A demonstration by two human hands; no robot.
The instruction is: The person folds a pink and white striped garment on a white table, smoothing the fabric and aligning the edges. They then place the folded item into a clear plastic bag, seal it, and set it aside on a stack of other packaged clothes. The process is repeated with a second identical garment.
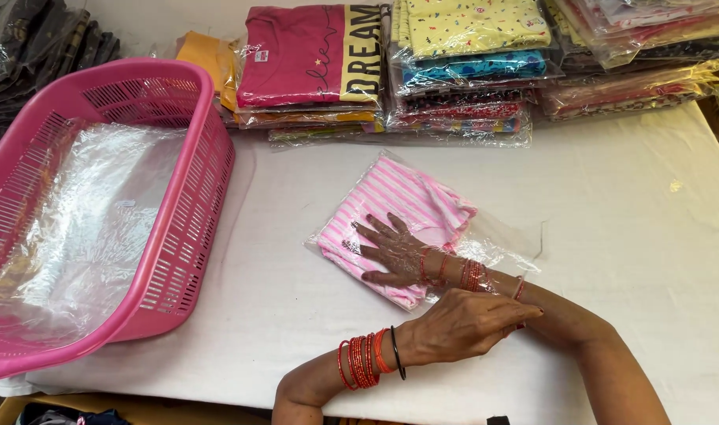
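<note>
A folded pink-and-white striped garment [399, 197] lies partly inside a clear plastic bag [497, 236] in the middle of the white-covered table [627, 205]. My right hand [391, 252] reaches into the bag's mouth and rests flat on the garment with fingers spread. Red bangles circle that wrist. My left hand [462, 324], also with red bangles at the wrist, sits just in front, fingers pinched on the bag's open edge beside my right forearm.
A big pink plastic basket [210, 157] stands at the left, holding clear empty bags [84, 212]. Stacks of bagged folded clothes [312, 63] line the far edge, with more stacked clothes [462, 71] to their right. Dark garments [36, 47] are piled at the far left.
</note>
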